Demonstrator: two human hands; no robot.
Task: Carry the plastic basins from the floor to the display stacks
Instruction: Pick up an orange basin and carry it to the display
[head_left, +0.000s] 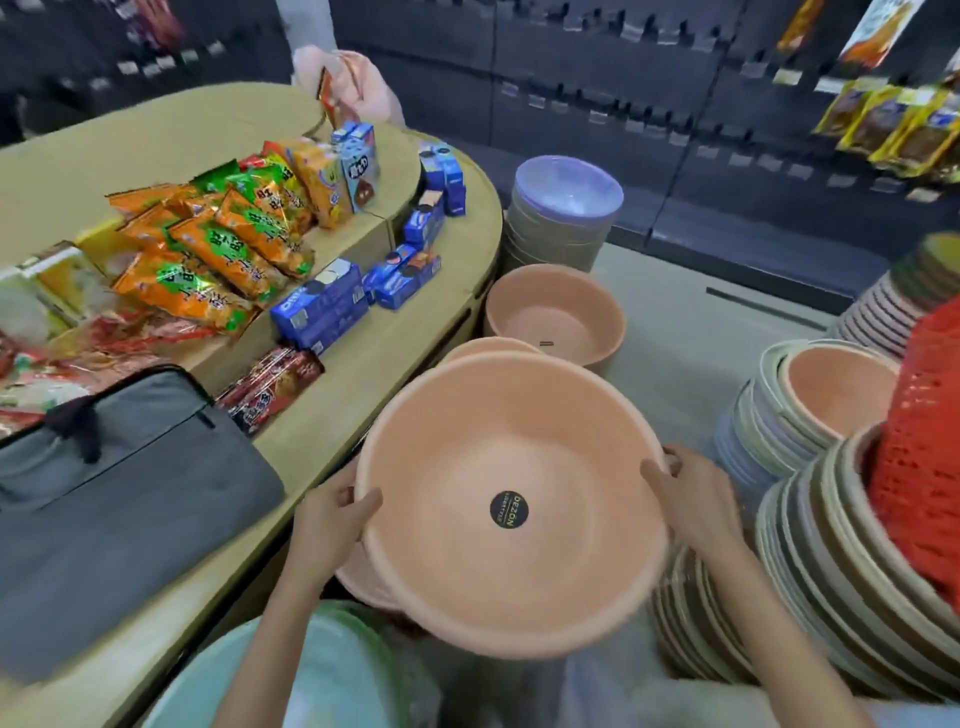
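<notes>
Setting: shop aisle with dark pegboard walls (597, 78), a pale floor and a curved wooden counter (332, 426) on the left.
Left hand (332, 514): clamped on the near-left rim of a peach basin (514, 499), thumb hooked inside.
Right hand (691, 499): gripping the opposite rim, thumb over the edge.
Basin: held level between both hands, mouth up, round black sticker (509, 510) at its centre.
Beneath it: more peach rims (363, 582), apparently nested.
Key relation: a peach basin stack (556, 312) lies straight ahead beside the counter; striped stacks (810, 561) sit just right of the right hand.
Counter load: Oreo boxes (322, 306), snack packets, a grey laptop sleeve (119, 499).
</notes>
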